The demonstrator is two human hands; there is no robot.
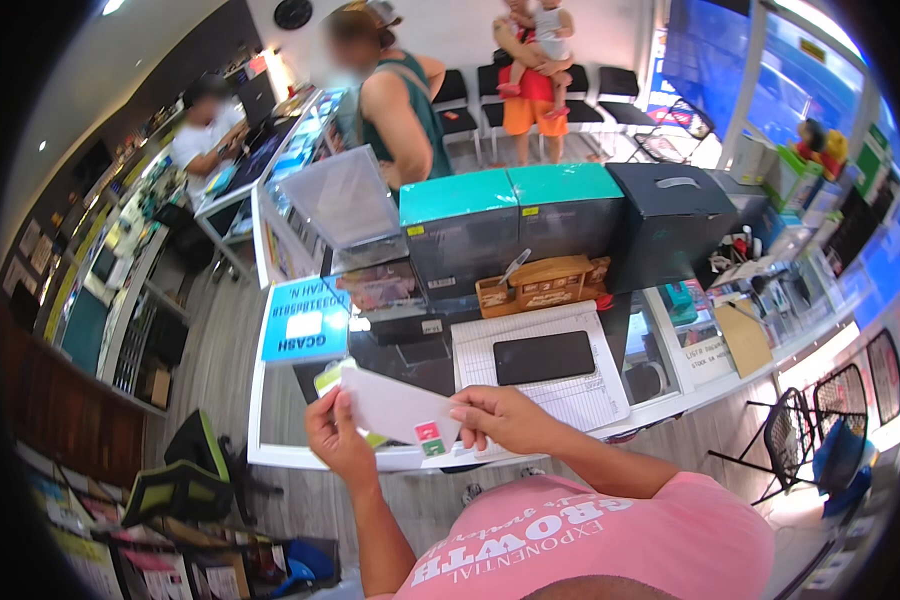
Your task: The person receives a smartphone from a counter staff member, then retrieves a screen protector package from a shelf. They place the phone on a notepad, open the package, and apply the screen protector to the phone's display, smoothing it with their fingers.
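Note:
Both of my hands hold a flat white packet (395, 405) above the counter's near edge. Its kind is not plain; a small red square and a green square show near its lower right end. My left hand (340, 437) pinches the left end between thumb and fingers. At the right end, my right hand (498, 416) grips the packet with bent fingers. Yellow-green bits (328, 378) show behind it, by the left fingers. A dark phone (543, 357) lies on a ruled, written notebook (475, 345) just beyond my right hand.
Boxes with teal tops (460, 205), a black box (670, 215) and a wooden pen holder (540, 288) line the counter's back. A blue sign (305, 320) stands left. People are beyond the counter. A green-black office chair (195, 470) and folding chairs (790, 440) flank me.

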